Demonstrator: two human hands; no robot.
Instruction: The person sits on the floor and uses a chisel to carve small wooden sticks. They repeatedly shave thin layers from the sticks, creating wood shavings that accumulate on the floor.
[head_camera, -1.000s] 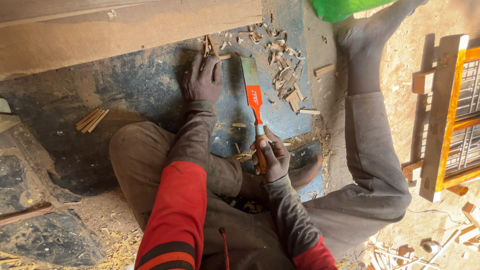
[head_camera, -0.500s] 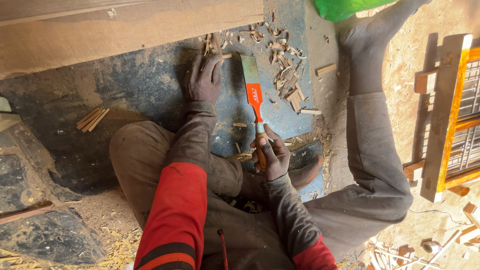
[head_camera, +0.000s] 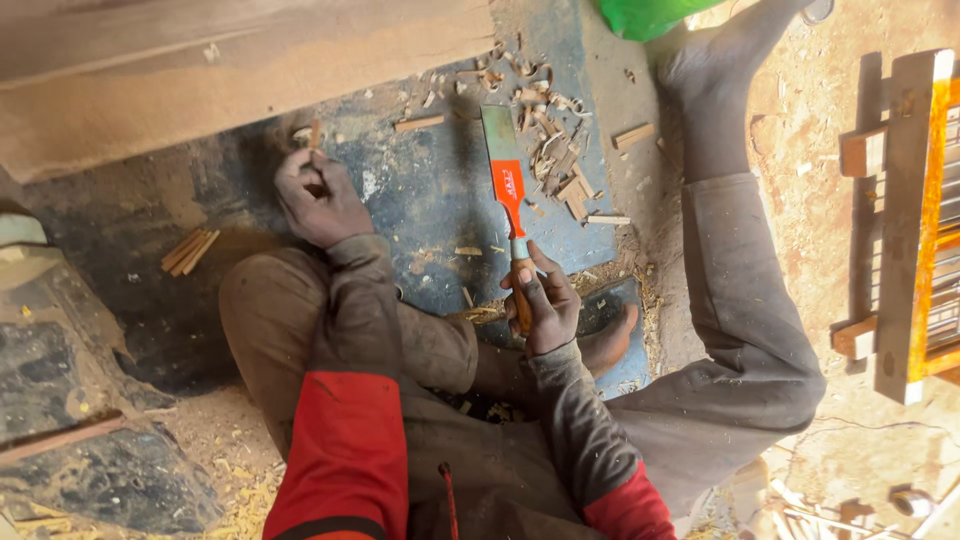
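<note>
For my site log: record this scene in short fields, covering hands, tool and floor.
left hand: closed on a small wood stick, held upright
right hand: closed on the wooden handle of a chisel
chisel: broad blade, pointing away from the person
floor: dark, with wood chips by the blade
stick bundle: lying left of the knee

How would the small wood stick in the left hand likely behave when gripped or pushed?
The stick looks thin, so probably light and easy to snap. The left hand pinches it upright; it would likely tip if let go. Similar sticks lie flat.
</note>
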